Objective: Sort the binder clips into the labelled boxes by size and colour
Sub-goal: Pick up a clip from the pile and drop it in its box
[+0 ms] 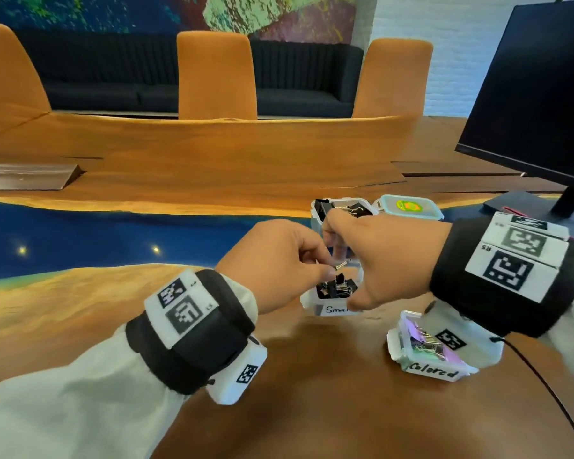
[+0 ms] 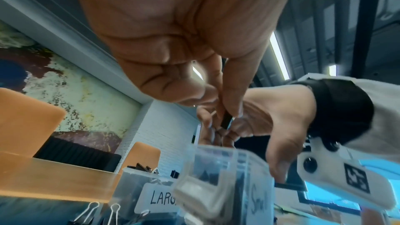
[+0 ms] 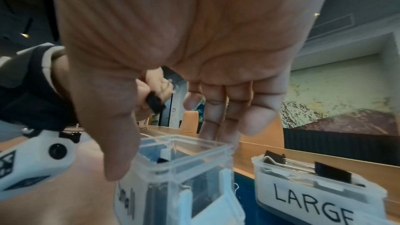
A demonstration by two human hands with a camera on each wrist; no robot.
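Note:
My left hand (image 1: pixel 328 265) pinches a small black binder clip (image 1: pixel 341 265) by thumb and forefinger, just above the clear box labelled Small (image 1: pixel 312 304). The left wrist view shows that clip (image 2: pixel 226 121) at the fingertips, and the right wrist view shows it (image 3: pixel 154 103) behind my palm. My right hand (image 1: pixel 345 279) straddles the Small box (image 3: pixel 194 156), with its thumb (image 3: pixel 119 165) on the near side and its fingers (image 3: pixel 213 126) at the far rim. Several black clips lie inside the box. The Large box (image 1: pixel 315 207) stands behind it with big black clips (image 3: pixel 331 171).
A box labelled Colored (image 1: pixel 434 372) with pastel clips sits at the right front. A teal-rimmed lid (image 1: pixel 408 207) lies beside the Large box. A monitor (image 1: pixel 537 94) stands at the far right. Loose clips (image 2: pixel 90 211) lie on the blue table strip (image 1: pixel 113 233).

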